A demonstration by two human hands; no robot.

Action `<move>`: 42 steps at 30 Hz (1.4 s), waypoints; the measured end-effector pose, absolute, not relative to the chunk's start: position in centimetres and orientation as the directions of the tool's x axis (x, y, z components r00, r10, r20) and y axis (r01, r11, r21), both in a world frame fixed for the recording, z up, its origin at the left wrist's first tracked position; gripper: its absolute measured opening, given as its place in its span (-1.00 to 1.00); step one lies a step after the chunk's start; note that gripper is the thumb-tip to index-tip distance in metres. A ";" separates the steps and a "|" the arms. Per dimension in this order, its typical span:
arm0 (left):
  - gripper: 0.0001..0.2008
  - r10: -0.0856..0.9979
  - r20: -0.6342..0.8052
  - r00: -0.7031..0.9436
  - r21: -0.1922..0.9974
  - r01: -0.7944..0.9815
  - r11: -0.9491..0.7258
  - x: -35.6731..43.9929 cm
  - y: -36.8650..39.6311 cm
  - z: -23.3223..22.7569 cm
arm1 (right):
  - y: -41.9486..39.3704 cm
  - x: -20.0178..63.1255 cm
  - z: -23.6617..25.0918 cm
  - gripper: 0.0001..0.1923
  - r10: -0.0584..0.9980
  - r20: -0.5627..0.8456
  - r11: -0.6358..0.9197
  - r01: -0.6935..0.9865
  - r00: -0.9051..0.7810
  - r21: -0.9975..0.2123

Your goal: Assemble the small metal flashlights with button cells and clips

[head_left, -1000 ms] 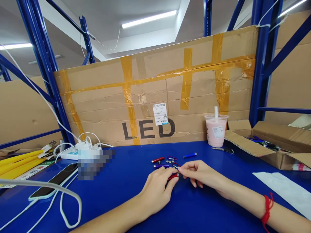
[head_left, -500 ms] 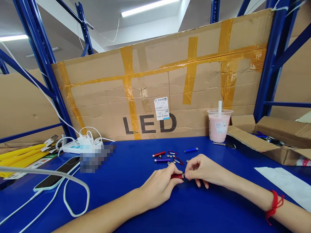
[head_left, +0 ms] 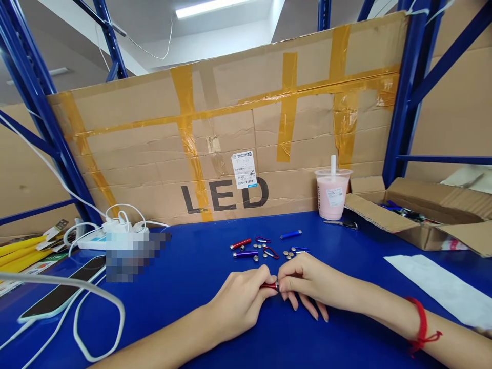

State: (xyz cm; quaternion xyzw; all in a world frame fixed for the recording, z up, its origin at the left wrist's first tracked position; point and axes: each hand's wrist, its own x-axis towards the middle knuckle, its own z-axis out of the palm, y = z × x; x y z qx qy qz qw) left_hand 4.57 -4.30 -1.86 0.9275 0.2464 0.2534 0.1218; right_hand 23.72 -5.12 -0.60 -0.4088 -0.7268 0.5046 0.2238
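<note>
Pinched between the thumb and fingers of my left hand is a small red flashlight, lying roughly level, its silver end pointing right. My right hand closes thumb and forefinger on that end; its other fingers hang loosely below. Whether a separate cap sits in the right fingertips is hidden. Beyond my hands lie another red flashlight, a purple one and a blue one. Several button cells and a red carabiner clip lie among them.
A pink drink cup stands at the back right beside an open cardboard box. White paper lies at right. On the left are a phone, white cables and a power strip. A cardboard sheet walls the back.
The view has swung to the right. My right fingertips now sit closer around the flashlight's end, and less of its red body shows between my hands.
</note>
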 end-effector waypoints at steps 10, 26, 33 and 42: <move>-0.84 0.454 0.487 0.746 0.166 0.431 -0.887 4.4 -4.1 -2.3 | -5.4 23.4 -0.9 -0.61 0.787 -0.131 0.077 0.307 -0.603 -0.949; -0.88 0.509 0.575 0.640 0.293 0.420 -0.859 4.5 -4.6 -2.1 | -5.3 22.6 -0.5 -0.45 0.809 -0.107 -0.003 0.178 -0.578 -0.984; -0.90 0.479 0.609 0.633 0.252 0.417 -0.873 4.6 -4.8 -2.1 | -5.3 23.0 0.1 -0.46 0.801 -0.088 0.041 0.201 -0.592 -0.979; -0.82 0.579 0.510 0.636 0.391 0.429 -0.815 4.5 -4.6 -1.6 | -5.0 22.9 -0.2 -0.47 0.840 -0.077 0.058 0.230 -0.537 -0.971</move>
